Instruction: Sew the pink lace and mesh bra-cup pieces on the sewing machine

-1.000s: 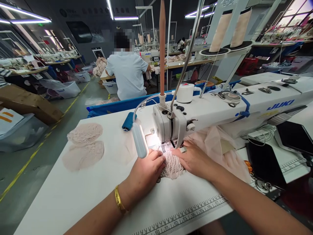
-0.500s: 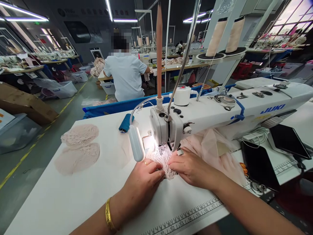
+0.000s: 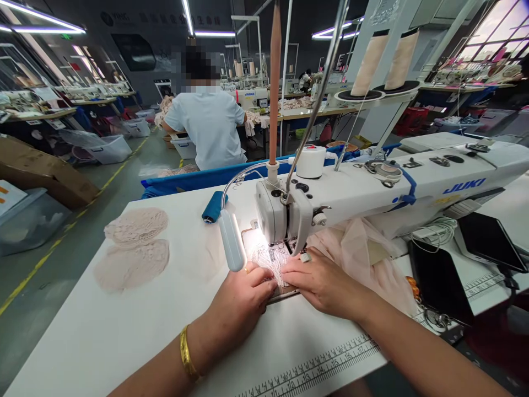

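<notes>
both hands' fingers (image 3: 264,275) flat, pressing lace (image 3: 268,258)

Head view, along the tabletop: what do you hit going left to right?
lace cup pieces → left hand → right hand → black phone → tablet

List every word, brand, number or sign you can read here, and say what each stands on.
"JUKI": blue letters on the arm of the white sewing machine.
"JUKI": tiny blue letters on a far sewing machine in the background.
Numbers on the ruler strip along the near edge: too small to read.
Lettering on the dark back wall: too blurred to read.
</notes>
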`<action>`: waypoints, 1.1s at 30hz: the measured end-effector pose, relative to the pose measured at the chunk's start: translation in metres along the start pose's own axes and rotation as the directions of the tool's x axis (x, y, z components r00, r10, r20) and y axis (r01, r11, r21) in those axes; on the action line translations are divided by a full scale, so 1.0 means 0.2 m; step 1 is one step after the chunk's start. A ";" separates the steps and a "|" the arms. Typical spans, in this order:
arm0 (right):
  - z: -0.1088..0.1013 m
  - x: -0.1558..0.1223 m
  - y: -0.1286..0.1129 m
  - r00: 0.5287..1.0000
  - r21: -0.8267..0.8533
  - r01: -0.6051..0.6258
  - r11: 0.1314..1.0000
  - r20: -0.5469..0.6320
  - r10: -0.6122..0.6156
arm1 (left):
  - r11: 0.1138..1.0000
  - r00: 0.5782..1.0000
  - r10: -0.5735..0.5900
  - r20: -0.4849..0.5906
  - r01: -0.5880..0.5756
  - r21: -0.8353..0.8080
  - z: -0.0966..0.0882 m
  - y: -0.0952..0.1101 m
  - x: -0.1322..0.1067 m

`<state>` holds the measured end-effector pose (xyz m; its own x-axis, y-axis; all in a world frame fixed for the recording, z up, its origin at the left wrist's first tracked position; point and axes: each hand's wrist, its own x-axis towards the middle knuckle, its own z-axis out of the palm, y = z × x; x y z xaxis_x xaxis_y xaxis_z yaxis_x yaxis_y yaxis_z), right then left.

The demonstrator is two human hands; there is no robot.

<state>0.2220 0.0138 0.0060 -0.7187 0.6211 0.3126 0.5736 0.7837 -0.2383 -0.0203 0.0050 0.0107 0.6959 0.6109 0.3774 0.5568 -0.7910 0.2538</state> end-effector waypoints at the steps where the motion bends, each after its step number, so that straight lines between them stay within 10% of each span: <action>1: 0.00 0.00 0.00 1.000 0.013 0.017 1.000 0.010 -0.017 | 1.000 1.000 0.007 0.005 -0.007 0.004 0.00 0.01 0.00; 24: 0.07 0.06 0.02 0.980 -0.103 -0.189 0.977 -0.088 0.180 | 0.991 0.989 -0.135 -0.053 0.136 0.014 0.04 -0.12 0.04; 33: 0.08 0.03 0.02 0.974 -0.152 -0.110 0.982 -0.211 0.077 | 0.945 0.971 -0.239 -0.016 0.237 0.226 0.02 -0.08 0.05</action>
<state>0.2141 0.0206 -0.0078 -0.5735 0.6636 0.4803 0.7024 0.7001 -0.1287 -0.0207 0.0240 0.0073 0.5349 0.7819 0.3202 0.7933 -0.5952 0.1282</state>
